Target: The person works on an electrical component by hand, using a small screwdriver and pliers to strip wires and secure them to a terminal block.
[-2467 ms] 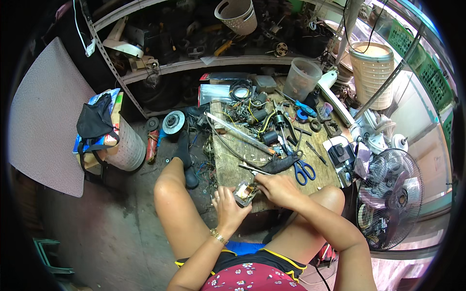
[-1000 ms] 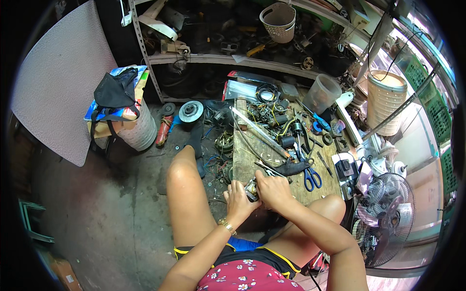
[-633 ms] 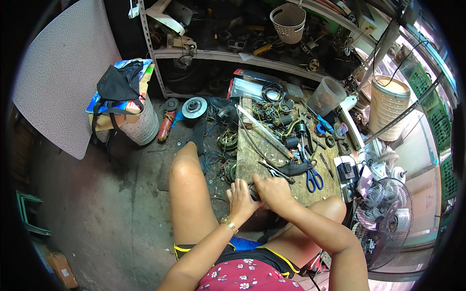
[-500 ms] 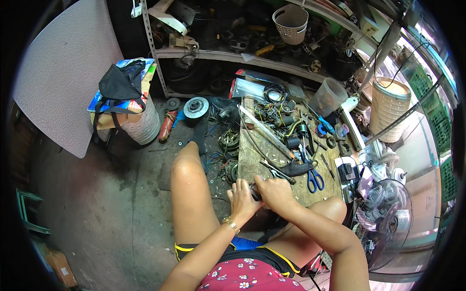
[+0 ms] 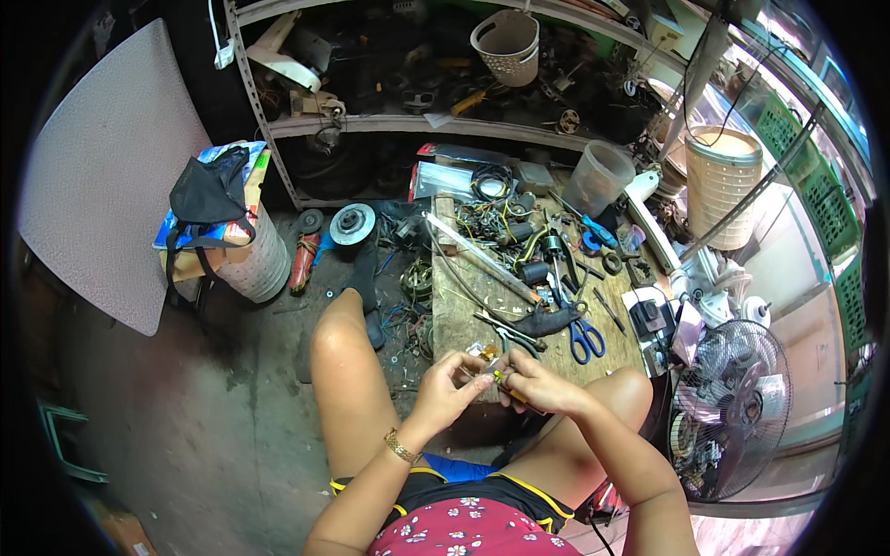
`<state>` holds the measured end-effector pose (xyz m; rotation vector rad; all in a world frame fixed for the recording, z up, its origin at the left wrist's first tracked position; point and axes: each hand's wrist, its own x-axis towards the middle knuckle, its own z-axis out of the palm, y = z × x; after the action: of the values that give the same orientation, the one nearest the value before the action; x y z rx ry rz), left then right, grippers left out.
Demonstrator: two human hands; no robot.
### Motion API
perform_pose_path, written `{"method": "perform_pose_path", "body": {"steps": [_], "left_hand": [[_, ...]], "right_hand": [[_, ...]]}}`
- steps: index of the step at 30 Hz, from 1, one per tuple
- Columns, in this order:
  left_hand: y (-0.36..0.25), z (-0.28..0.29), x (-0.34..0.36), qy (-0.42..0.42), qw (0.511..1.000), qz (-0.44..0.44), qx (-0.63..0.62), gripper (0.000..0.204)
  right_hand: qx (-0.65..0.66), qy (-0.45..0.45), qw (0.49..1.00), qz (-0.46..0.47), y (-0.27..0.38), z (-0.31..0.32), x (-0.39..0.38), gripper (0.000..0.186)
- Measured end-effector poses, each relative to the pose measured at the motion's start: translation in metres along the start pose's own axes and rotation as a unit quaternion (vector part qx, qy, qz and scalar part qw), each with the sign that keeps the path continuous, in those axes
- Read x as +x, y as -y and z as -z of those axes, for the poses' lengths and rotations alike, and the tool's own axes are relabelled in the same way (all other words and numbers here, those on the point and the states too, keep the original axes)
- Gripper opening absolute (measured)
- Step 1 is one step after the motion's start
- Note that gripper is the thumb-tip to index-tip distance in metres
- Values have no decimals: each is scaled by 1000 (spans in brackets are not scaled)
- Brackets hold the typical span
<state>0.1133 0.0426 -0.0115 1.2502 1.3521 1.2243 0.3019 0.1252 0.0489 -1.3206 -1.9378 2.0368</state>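
The left hand and the right hand meet just over the near edge of the wooden worktop, above the person's knees. Between them sits a small part with yellow and orange on it; it is too small to say what it is. The left fingers curl in and pinch at its left side, the right fingers are clamped over its right end.

The hold looks fine-tipped, so a slip could drop the part between the legs onto the dark littered floor, where it would be hard to find. Blue-handled scissors and pliers lie close beyond the hands, and tangled wires farther back; a jerk forward could knock the hands into the blades or sweep the loose tools off the edge
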Motion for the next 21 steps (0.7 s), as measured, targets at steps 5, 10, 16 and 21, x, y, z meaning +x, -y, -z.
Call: {"method": "perform_pose_path", "body": {"steps": [5,10,16,21], "left_hand": [[-1,1,5,67,944,126,-298,13],[2,9,4,193,785,250,-532,12],[18,-23,-9,213,640,289,-679,15],[45,-67,-31,164,538,280,-778,22]], "right_hand": [[-44,16,996,71,0,5,-8,21],[76,54,984,151,-1,2,-16,28],[-5,-30,982,184,14,-5,-23,30],[-334,-28,934,125,21,2,-23,29]]}}
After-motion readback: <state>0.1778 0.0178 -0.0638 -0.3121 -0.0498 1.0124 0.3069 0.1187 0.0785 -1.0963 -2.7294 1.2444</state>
